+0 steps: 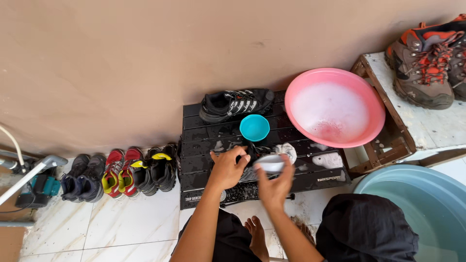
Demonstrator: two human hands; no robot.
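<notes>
My left hand [227,168] presses down on a black shoe [255,151] that lies soapy on a low black slatted table [204,145]. My right hand [275,184] grips a white brush [270,163] over that shoe. Most of the shoe is hidden by both hands. A second black shoe with white stripes [235,103] rests at the table's far edge by the wall. A small teal bowl [254,127] stands between the two shoes. Foam patches [328,160] lie on the table's right side.
A pink basin of soapy water [335,109] sits at the table's right. A white wooden bench [422,126] holds brown-and-orange boots [427,63]. A large teal tub [422,204] stands at bottom right. Several shoes [121,172] line the wall on the left, beside a hose and pump [34,187].
</notes>
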